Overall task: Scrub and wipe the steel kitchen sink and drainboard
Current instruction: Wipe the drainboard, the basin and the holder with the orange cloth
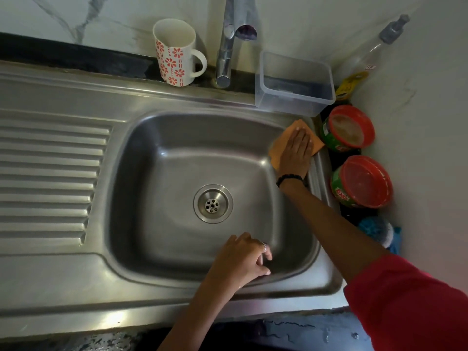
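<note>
The steel sink (157, 158) fills the middle of the view, with its round drain (213, 203) in the basin floor. The ribbed drainboard (48, 178) lies to its left. An orange cloth (293, 127) lies on the sink's far right rim corner. My right hand (296, 150) presses flat on that cloth, fingers together and stretched out. My left hand (243, 259) rests on the near rim of the basin, fingers curled over the edge, holding nothing else.
A floral mug (174, 51) and the tap (225, 46) stand at the back rim. A clear plastic box (293, 82) sits at the back right. Two red-lidded tubs (347, 127) (362, 181), a bottle (364, 59) and a blue scrubber (377, 231) line the right wall.
</note>
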A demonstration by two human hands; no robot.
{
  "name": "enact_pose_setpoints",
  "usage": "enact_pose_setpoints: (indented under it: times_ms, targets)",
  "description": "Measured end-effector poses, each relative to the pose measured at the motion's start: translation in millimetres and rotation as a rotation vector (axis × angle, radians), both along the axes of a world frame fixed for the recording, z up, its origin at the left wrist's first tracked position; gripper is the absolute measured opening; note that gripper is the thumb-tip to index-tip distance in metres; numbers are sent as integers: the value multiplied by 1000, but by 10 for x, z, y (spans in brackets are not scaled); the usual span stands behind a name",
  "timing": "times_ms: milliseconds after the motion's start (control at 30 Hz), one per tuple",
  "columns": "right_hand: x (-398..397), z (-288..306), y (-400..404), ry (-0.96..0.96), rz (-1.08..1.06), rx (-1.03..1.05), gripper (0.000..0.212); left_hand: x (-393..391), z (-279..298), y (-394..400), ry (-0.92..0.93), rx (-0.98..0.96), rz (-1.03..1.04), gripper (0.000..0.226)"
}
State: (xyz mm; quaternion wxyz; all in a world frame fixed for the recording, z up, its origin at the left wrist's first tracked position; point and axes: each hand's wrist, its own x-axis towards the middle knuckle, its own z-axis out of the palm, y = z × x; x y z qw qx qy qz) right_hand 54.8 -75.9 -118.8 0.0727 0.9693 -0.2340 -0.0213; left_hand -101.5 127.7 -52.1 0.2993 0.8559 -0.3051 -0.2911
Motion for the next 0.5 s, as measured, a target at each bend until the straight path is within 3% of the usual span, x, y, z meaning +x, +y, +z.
enact_pose_setpoints:
  times_ms: [67, 300, 400, 500]
  targets:
    - [108, 29, 17, -20, 17, -14, 52, -9, 2, 40, 0, -7, 9, 27]
    - [363, -28, -80, -214, 438, -103, 46, -36, 0, 254, -11, -4, 128, 28]
    - [460, -137, -128, -399, 689, -209, 43, 43, -28, 374, -10, 40, 158, 29]
    - [538, -270, -153, -425, 825, -331, 50, 164, -52, 481, -20, 66, 182, 30]
